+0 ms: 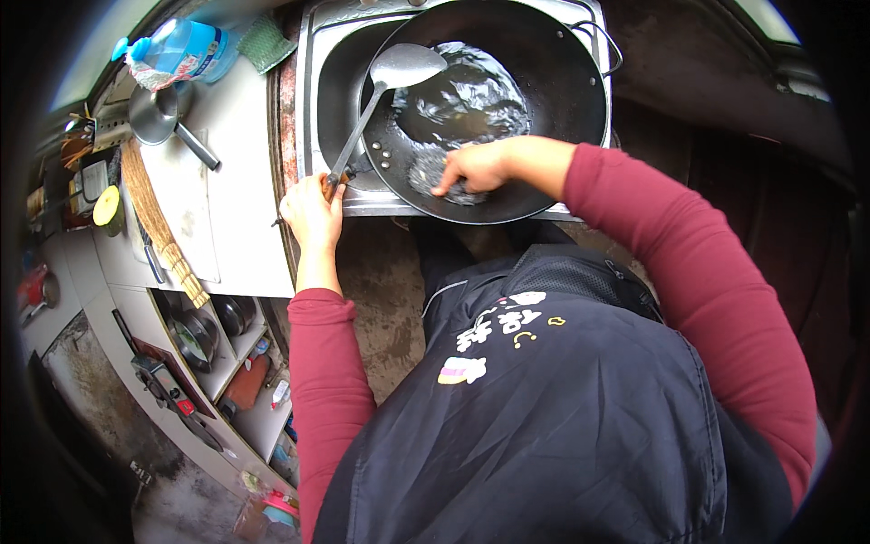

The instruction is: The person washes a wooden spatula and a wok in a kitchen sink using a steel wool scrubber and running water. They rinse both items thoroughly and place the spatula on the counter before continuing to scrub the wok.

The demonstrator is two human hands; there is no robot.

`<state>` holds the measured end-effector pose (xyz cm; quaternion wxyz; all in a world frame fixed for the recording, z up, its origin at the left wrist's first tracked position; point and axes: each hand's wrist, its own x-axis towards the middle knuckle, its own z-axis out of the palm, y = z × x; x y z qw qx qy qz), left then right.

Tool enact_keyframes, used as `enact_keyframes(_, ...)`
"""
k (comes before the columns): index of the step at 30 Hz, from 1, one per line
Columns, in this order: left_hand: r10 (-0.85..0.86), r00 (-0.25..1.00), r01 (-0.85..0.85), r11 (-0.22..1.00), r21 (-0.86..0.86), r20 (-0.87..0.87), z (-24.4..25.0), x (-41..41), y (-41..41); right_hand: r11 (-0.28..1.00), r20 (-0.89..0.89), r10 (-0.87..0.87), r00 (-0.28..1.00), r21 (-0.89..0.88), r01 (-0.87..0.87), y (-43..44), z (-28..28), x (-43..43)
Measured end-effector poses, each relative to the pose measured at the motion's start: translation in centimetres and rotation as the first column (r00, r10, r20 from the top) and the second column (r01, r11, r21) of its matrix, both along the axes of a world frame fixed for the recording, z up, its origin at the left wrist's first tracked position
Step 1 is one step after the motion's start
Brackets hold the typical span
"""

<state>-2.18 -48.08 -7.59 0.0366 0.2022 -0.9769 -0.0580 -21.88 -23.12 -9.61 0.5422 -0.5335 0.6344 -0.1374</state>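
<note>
A large black wok (571,88) rests tilted over the stainless steel sink (305,102), with rippling water (469,102) pooled inside. My right hand (476,166) presses a steel wool scourer (427,173) against the wok's near inner wall. At the sink's left corner, my left hand (312,207) is closed around the wooden-ended handle of a metal wok spatula (408,66). The spatula's blade lies over the wok's left rim. A dark bracket on the wok's side leads towards my left hand; whether that hand also grips the wok handle is hard to tell.
On the white counter (248,197) at left are a straw brush (151,204), a knife (153,262), a metal ladle (155,119), a blue plastic bottle (197,51) and a green scouring pad (265,44). Pans (195,340) sit on shelves below. A wire loop handle (615,47) juts from the wok.
</note>
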Motion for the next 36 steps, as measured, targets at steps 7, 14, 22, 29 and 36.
enact_keyframes(7,0.009,1.0,-0.009,1.0,0.01,0.013,-0.1,0.1,0.0,0.997,0.073,0.066,0.995,0.027,-0.068,0.6,0.6,-0.5)
enact_keyframes(14,0.006,1.0,-0.006,1.0,0.001,0.01,0.0,0.1,0.1,0.989,-0.092,-0.143,0.986,-0.051,0.138,-1.9,-0.4,1.5)
enact_keyframes(22,0.018,1.0,-0.018,1.0,0.017,0.003,-0.2,0.3,-0.1,0.839,-0.139,0.381,0.914,0.467,-0.279,4.3,7.7,-5.3)
enact_keyframes(29,0.005,1.0,-0.005,1.0,0.002,-0.012,0.1,0.0,0.1,0.936,-0.768,0.282,0.575,0.351,0.01,3.7,4.4,-7.6)
enact_keyframes(36,0.024,0.999,-0.023,1.0,-0.006,0.029,0.3,0.0,0.2,0.972,-0.54,0.188,0.82,0.222,-0.077,2.3,5.6,-4.8)
